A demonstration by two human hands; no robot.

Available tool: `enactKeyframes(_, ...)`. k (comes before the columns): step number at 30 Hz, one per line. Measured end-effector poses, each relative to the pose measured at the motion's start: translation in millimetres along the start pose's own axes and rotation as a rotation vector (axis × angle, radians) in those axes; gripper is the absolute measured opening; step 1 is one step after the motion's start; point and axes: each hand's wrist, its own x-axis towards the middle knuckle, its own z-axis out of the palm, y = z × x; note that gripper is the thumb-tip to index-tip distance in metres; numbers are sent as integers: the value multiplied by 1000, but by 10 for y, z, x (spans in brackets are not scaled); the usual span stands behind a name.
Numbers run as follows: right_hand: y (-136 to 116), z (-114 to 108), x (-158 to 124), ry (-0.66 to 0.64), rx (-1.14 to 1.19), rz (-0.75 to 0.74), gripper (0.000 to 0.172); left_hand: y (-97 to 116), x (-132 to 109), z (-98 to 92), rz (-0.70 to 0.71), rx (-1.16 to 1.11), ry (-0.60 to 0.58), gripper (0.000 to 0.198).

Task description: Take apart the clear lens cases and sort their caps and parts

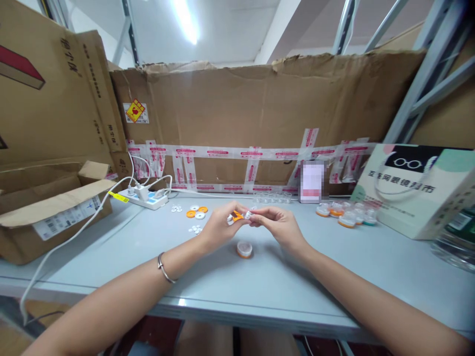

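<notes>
Above the middle of the table, my left hand is closed on an orange plastic piece, whose exact shape the fingers partly hide. A small white plastic part sits at its end, where the fingertips of both hands meet. My right hand pinches that white part between thumb and fingers. Just below the hands, a small round container with a clear top and orange base rests on the table. To the left lie orange rings, white rings and several small white pieces.
A row of clear round covers lies behind my hands. Several capped round containers are grouped at right, before a paper bag and a bottle. A phone leans on cardboard. Leftward are a power strip and an open carton.
</notes>
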Motion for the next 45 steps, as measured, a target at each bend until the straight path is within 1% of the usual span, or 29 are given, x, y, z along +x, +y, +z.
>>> enactKeyframes(5, 11, 4, 8, -66, 26, 47, 21, -26, 2, -7, 88, 238, 24, 11)
enactKeyframes(9, 28, -1, 3, -104, -19, 30, 25, -47, 4, -3, 205, 329, -21, 6)
enactKeyframes(12, 39, -2, -3, -128, -75, 21, 28, -61, -4, 9, 262, 406, -40, 6)
enactKeyframes(14, 39, 2, -10, -129, -111, 10, 30, -68, -15, 22, 271, 464, -53, 7)
enactKeyframes(18, 37, 9, -27, -123, -144, -1, 31, -67, -35, 52, 245, 544, -81, 10)
enactKeyframes(21, 38, 12, -28, -102, -101, 42, 31, -54, -43, 63, 212, 551, -80, 9)
enactKeyframes(24, 37, 12, -15, -80, -46, 99, 30, -52, -48, 63, 160, 492, -67, 5)
enactKeyframes(28, 37, 6, 10, -104, -13, 183, 24, -75, -52, 71, 111, 406, -63, 1)
enactKeyframes(33, 67, 1, 35, -116, 19, 357, 13, -80, -40, 81, 184, 357, -75, 2)
enactKeyframes(35, 84, -27, 67, -86, 20, 406, 12, -84, -30, 67, 189, 352, -48, 2)
enactKeyframes(36, 91, -55, 93, -59, 15, 408, 13, -89, -25, 54, 175, 349, -24, 3)
enactKeyframes(38, 104, -147, 161, 28, -23, 349, 14, -108, -15, 20, 129, 349, 24, 6)
enactKeyframes(41, 137, -337, 268, 170, -223, 127, 19, -145, -2, -33, 54, 340, 69, 8)
enactKeyframes(43, 187, -443, 316, 180, -399, 39, 21, -165, 4, -54, 22, 320, 80, 10)
enactKeyframes(45, 260, -500, 341, 131, -543, 38, 20, -174, 7, -61, 1, 308, 85, 12)
